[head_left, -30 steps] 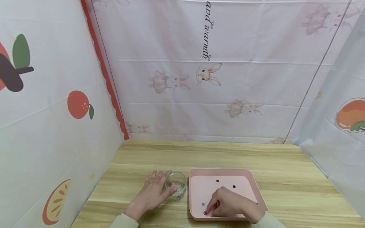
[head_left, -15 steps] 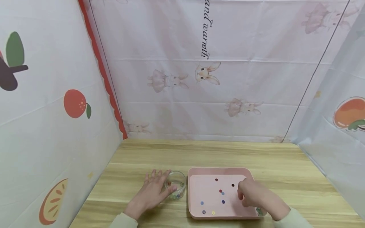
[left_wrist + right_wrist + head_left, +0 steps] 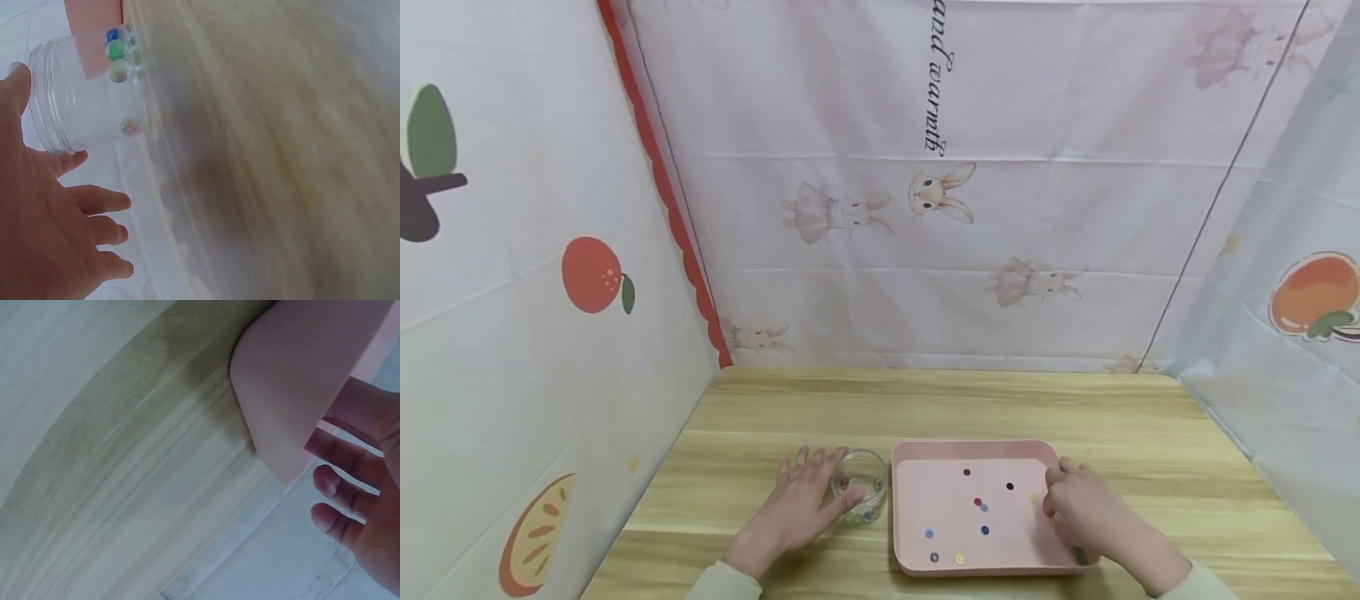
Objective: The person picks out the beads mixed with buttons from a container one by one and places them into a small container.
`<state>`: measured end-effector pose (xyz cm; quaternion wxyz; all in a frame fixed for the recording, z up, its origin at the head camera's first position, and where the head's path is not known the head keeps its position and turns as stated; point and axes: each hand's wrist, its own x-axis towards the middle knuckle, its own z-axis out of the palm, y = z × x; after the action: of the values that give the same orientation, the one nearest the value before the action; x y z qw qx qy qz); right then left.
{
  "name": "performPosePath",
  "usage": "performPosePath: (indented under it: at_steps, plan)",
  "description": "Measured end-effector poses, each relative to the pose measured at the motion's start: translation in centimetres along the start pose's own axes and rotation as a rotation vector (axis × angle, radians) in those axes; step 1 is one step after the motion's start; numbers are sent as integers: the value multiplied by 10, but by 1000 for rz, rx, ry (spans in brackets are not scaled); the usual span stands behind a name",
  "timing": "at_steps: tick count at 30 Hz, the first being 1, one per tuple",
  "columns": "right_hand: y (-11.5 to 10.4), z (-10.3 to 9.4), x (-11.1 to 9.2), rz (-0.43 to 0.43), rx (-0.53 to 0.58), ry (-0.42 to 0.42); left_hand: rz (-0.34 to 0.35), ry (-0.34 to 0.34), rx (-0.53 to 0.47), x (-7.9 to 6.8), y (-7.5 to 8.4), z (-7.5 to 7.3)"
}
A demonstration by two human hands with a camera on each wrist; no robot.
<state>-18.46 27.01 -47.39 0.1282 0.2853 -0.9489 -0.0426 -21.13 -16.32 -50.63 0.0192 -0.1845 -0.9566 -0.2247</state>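
Note:
My left hand [image 3: 801,507] holds a clear jar [image 3: 859,458] by its rim, thumb and index finger on two sides, the other fingers spread. Several glass marbles [image 3: 117,50] lie in the bottom of this jar. To its right stands a pink tray [image 3: 970,450] with scattered small button-like discs, including a dark blue disc [image 3: 985,530] and a yellow disc [image 3: 958,559]. My right hand [image 3: 1086,504] reaches over the tray's right wall. Thumb and index fingertips are hidden behind that wall in the right wrist view. Whether they pinch anything cannot be told. Something green [image 3: 1079,554] shows beneath it.
Jar and tray stand close together on a wooden table [image 3: 805,400]. A printed rabbit cloth [image 3: 865,317] rises behind the table, with fruit-print cloths [image 3: 647,400] on both sides.
My right hand has moved right from the tray's front middle to its right wall, uncovering several discs. My left hand has stayed at the jar. The head view has shifted slightly.

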Motion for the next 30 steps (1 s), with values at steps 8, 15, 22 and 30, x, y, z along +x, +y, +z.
performPosePath:
  at_steps: [8,15,22,30]
  plan:
    - [19,-3,-11,178,82,-15,-3,-7,2,1,0,-1]
    - [23,0,-15,251,181,-79,-14,-14,1,2,1,-1]
    - [22,6,-16,245,157,-89,-13,-21,-6,3,2,0]
    - [22,4,-19,223,190,-86,-10,-47,-30,4,2,-1]
